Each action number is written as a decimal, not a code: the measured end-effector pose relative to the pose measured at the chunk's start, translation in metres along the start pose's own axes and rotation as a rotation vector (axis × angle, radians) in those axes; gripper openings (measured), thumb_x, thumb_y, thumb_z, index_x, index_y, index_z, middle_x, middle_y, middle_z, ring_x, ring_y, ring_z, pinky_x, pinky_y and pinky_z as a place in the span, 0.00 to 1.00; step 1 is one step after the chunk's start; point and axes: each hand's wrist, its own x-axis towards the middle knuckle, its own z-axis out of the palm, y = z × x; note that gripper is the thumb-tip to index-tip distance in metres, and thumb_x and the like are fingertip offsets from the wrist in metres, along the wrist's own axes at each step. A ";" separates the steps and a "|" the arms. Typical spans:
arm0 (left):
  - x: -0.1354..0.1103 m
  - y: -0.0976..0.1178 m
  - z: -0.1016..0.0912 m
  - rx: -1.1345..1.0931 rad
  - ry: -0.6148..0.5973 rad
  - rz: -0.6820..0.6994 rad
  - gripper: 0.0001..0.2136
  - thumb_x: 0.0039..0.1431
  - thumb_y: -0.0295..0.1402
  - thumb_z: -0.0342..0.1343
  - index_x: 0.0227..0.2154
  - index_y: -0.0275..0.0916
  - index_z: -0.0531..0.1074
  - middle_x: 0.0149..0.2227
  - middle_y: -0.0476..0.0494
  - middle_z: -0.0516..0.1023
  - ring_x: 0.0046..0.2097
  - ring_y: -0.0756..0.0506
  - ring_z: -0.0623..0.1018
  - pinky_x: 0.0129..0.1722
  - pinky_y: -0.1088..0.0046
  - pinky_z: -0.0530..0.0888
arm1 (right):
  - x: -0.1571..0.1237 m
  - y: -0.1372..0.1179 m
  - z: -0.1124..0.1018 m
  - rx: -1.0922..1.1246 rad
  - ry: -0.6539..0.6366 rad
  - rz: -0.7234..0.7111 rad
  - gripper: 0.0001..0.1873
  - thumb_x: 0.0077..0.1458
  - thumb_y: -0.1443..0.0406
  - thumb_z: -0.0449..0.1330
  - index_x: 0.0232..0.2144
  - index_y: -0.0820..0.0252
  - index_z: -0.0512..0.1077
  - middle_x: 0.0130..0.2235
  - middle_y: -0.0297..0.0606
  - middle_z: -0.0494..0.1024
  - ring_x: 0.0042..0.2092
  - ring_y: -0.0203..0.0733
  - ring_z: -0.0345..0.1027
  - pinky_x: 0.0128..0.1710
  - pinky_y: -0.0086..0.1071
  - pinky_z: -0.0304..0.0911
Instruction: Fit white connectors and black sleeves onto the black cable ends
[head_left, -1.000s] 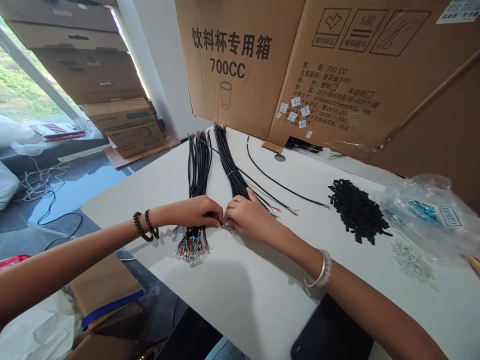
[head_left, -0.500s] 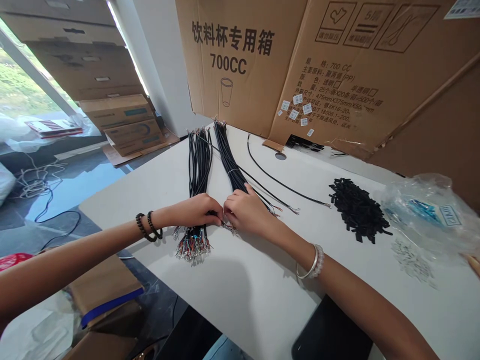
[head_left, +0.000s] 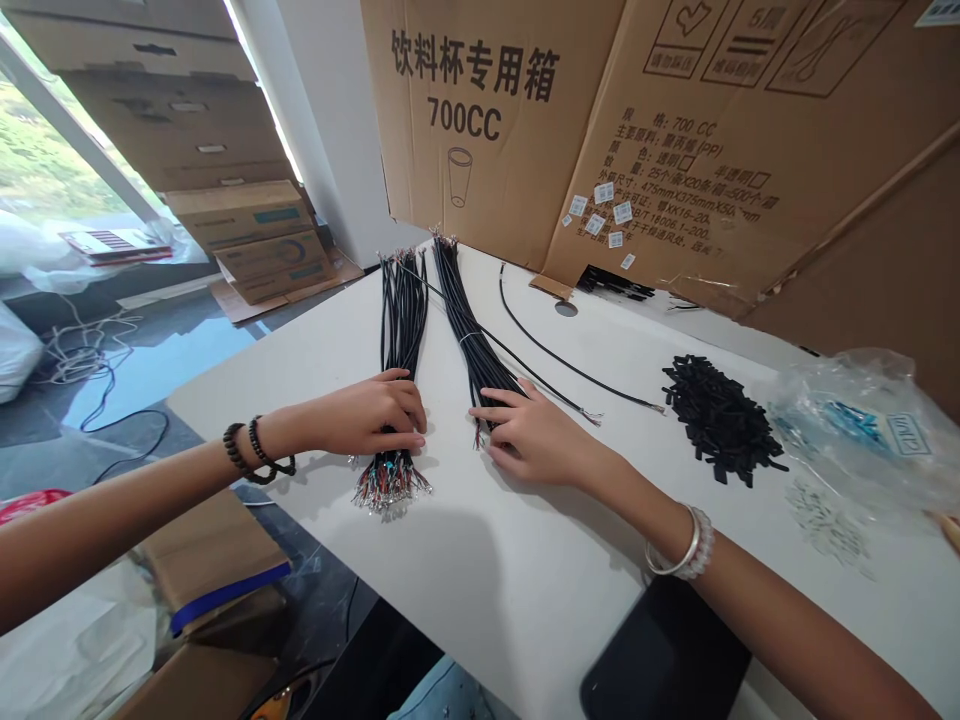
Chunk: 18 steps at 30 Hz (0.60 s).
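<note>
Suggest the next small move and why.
Perhaps the right hand could close its fingers on the banded cable bundle: they are spread over its near end, apparently gripping nothing, while the left hand lies across the other bundle.

Left cable bundle [head_left: 403, 318] partly hidden behind left hand [head_left: 367, 415]; carton [head_left: 495, 180] cut by top edge (stickers [head_left: 604, 194] too small to read).

daylight from a window [head_left: 34, 140] shines on the grey floor [head_left: 187, 345].
</note>
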 end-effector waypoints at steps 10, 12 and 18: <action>0.010 0.009 0.038 0.088 0.471 -0.746 0.21 0.47 0.41 0.63 0.43 0.36 0.71 0.56 0.34 0.61 0.58 0.32 0.62 0.56 0.53 0.64 | -0.031 -0.014 -0.024 0.090 0.260 0.079 0.15 0.64 0.62 0.52 0.44 0.53 0.78 0.62 0.36 0.66 0.68 0.51 0.51 0.64 0.63 0.44; 0.014 0.005 0.040 0.061 0.482 -0.871 0.36 0.45 0.40 0.65 0.56 0.34 0.61 0.60 0.31 0.57 0.60 0.32 0.60 0.56 0.52 0.65 | -0.047 -0.019 -0.032 0.069 0.333 0.070 0.14 0.65 0.62 0.52 0.44 0.53 0.77 0.62 0.35 0.67 0.67 0.50 0.53 0.64 0.62 0.45; 0.039 -0.014 0.028 0.001 0.486 -1.151 0.31 0.58 0.42 0.60 0.61 0.38 0.58 0.62 0.33 0.58 0.61 0.32 0.62 0.57 0.47 0.65 | -0.100 -0.019 -0.051 0.098 0.613 0.058 0.11 0.65 0.63 0.54 0.42 0.53 0.77 0.56 0.36 0.74 0.63 0.45 0.59 0.60 0.52 0.57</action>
